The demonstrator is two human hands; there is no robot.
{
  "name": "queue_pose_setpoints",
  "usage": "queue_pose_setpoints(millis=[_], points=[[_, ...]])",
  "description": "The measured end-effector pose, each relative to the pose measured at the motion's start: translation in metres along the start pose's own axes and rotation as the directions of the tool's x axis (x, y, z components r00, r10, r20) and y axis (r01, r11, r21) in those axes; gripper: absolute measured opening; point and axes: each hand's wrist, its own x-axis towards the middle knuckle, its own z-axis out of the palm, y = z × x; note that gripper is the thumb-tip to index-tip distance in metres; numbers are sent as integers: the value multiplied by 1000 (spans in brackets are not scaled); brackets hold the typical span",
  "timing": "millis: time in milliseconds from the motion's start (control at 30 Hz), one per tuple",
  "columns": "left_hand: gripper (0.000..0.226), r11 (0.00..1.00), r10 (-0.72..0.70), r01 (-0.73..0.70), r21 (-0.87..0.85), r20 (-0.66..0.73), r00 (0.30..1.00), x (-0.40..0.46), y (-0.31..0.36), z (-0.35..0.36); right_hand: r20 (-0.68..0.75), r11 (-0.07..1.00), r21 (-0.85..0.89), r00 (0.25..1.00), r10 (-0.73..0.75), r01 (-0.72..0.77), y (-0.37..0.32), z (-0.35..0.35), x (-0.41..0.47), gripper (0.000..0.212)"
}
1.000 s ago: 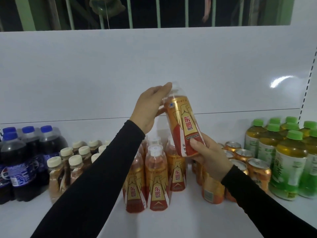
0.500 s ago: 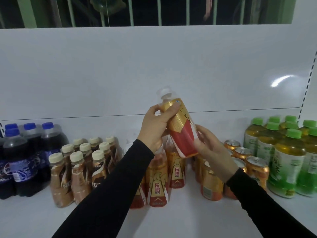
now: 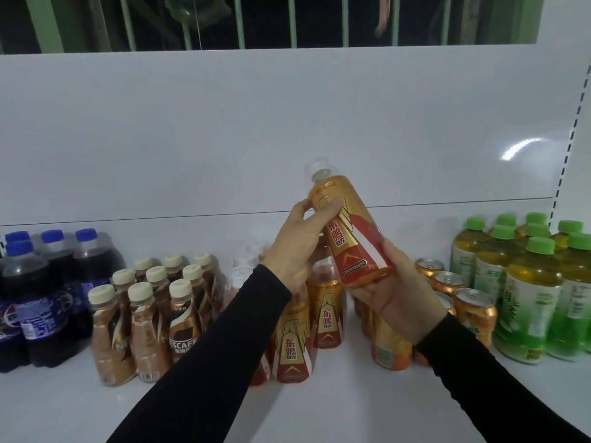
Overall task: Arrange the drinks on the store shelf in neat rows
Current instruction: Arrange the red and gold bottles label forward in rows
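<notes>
A gold-and-red labelled plastic drink bottle with a clear cap [image 3: 347, 231] is held tilted in the air above the middle of the white store shelf [image 3: 335, 407], its cap leaning up and to the left. It is pinched at the shoulder by the left hand [image 3: 299, 247], thumb across the label and fingers curled behind. Its base is cupped by the right hand [image 3: 395, 290], whose fingers are wrapped round the lower body. A two-handed hold of this kind is judged to serve for turning the label to the front before the bottle is set down.

Matching gold-and-red bottles [image 3: 324, 311] are stood directly below, partly hidden by the forearms; the held bottle probably belongs in that group. Toward the shelf's left edge, dark cola bottles with blue caps [image 3: 48, 292] and brown coffee bottles with cream caps [image 3: 150, 318] are grouped in rows. Orange cans [image 3: 473, 311] and green-capped tea bottles [image 3: 527, 298] are kept toward the right edge, each kind apart.
</notes>
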Motion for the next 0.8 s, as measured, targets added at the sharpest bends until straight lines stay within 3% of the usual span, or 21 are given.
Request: queue_pose_setpoints(millis=[100, 167, 267, 400, 467, 567, 633, 733, 800], points=[[55, 1000, -8, 8, 11, -19, 1000, 1, -3, 0, 6, 999, -20, 1000, 26, -26, -2, 0, -1, 40], [56, 1000, -8, 8, 9, -48, 999, 1, -5, 0, -31, 982, -191, 1000, 0, -6, -2, -1, -1, 37], [54, 999, 17, -13, 42, -87, 996, 0, -8, 1, -25, 829, -545, 987, -162, 122, -3, -1, -4, 51], [51, 997, 55, -47, 62, -120, 991, -2, -10, 4, -30, 724, -660, 957, -288, 197, -1, -1, -6, 62], [50, 997, 58, -51, 60, -107, 993, -1, -7, 3, -56, 799, -572, 963, -262, 184, -2, -1, -6, 60], [56, 999, 32, -31, 22, -60, 998, 0, -5, 0, -81, 974, -221, 995, -64, 45, -5, -2, -4, 55], [61, 1000, 8, -7, 21, -27, 1000, -2, -5, 0, -46, 997, -70, 999, 29, -32, -7, -1, -4, 52], [63, 1000, 2, -1, 25, -26, 1000, -3, -6, 2, 25, 999, -3, 998, 54, -54, -7, 0, -6, 46], [63, 1000, 7, -6, 25, -51, 999, -4, -5, 3, 6, 995, -82, 998, 59, -58, -7, 2, -5, 47]])
